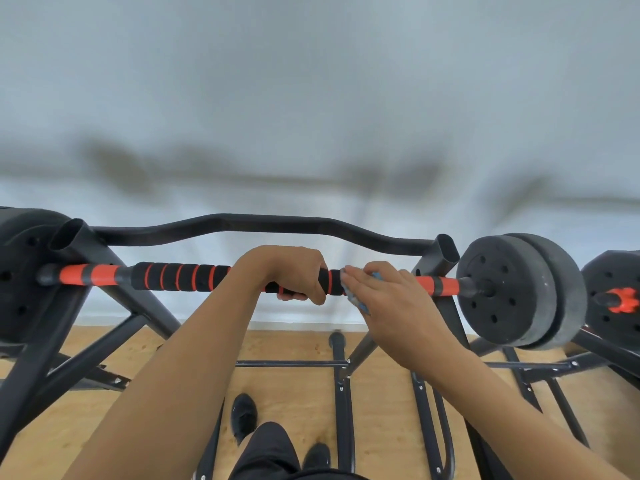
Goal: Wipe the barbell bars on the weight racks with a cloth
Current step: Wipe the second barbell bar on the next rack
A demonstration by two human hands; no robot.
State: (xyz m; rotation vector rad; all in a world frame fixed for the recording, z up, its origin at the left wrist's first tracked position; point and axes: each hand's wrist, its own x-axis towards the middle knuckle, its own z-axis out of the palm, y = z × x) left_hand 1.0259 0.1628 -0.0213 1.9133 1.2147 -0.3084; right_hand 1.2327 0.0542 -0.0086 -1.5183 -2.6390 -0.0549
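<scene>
Behind, curved bar point(263, 221); rightward, weight plates point(512, 289)

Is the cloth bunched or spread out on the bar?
Bunched: the blue cloth shows only as crumpled edges under the right hand, pressed against the striped bar.

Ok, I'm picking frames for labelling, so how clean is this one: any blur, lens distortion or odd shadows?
Head view: the wide-angle lens makes the rack uprights lean outward; the wall is smeared, with soft blurry shadows across it; the left hand on the orange-and-black bar, the right hand and the blue cloth are reasonably sharp; light is even, no glare.
</scene>
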